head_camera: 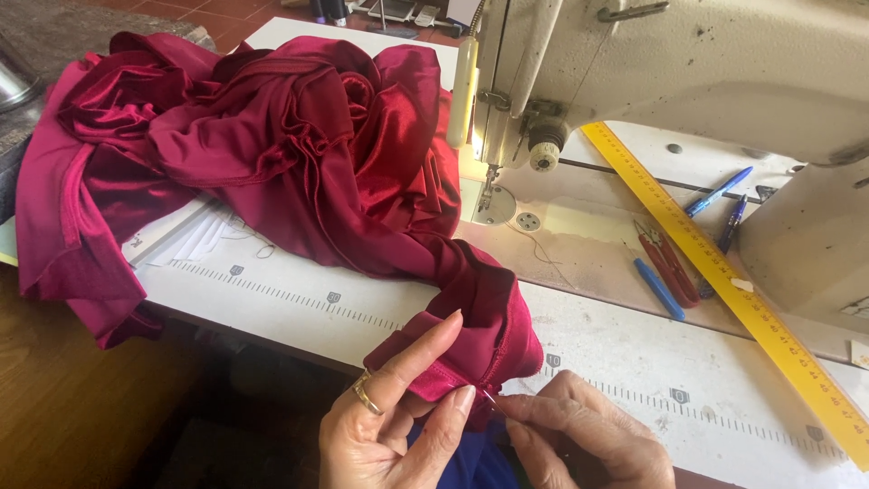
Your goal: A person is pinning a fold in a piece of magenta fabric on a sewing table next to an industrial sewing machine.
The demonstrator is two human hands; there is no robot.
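Observation:
A big heap of dark red velvet fabric (pixel 272 136) lies on the white sewing table (pixel 634 362), with one folded end hanging over the near edge. My left hand (pixel 389 426), a gold ring on one finger, pinches that red folded end between thumb and fingers. My right hand (pixel 588 435) meets it from the right, fingertips closed on a thin pin or needle at the fabric's seam. Blue cloth shows below, between my hands.
A cream sewing machine (pixel 679 72) stands at the back right, its needle plate (pixel 493 204) lit. A long yellow ruler (pixel 724 272) runs diagonally. Red thread snips (pixel 665 258) and blue pens (pixel 715 192) lie beside it. A printed measuring scale runs along the table.

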